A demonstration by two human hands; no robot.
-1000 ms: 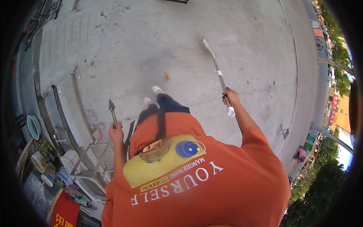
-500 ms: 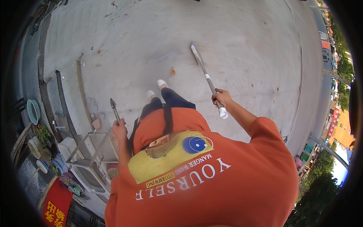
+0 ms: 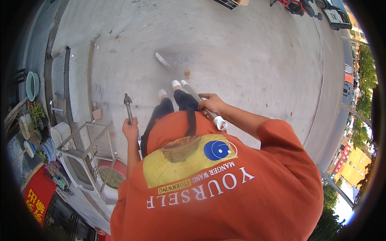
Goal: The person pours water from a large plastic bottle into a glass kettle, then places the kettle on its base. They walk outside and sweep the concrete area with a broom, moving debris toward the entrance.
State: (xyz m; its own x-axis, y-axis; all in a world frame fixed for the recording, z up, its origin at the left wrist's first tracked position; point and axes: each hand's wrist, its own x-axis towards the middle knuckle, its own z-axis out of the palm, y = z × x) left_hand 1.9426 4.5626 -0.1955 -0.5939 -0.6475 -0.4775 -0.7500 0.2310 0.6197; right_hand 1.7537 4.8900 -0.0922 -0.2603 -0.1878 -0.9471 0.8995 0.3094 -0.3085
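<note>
My right hand [image 3: 212, 103] is closed around the upper part of a long grey pole [image 3: 194, 91] with a white looped end cap [image 3: 220, 123] just below the grip. The pole slants down and away to the left, past my white shoes [image 3: 176, 83]. Its far white section [image 3: 162, 61] is close to the pavement; the stretch between is smeared, so I cannot tell what the far end carries. On the left, my left hand [image 3: 130, 127] grips the short handle of a hammer [image 3: 128, 102], its metal head pointing up and away from me.
Grey concrete pavement [image 3: 249, 60] spreads ahead, with a dry leaf [image 3: 187, 74] near my feet. At left stand a metal frame [image 3: 97, 149], a red-rimmed planter [image 3: 120, 166], a teal basin [image 3: 32, 86] and a raised kerb [image 3: 80, 80]. A red motorbike [image 3: 295, 6] and a vehicle [image 3: 337, 17] are far right.
The pole has swung left, its far end crossing toward the front of my feet. My right hand has moved left toward my body. The hammer shifted slightly right and turned, showing its head.
</note>
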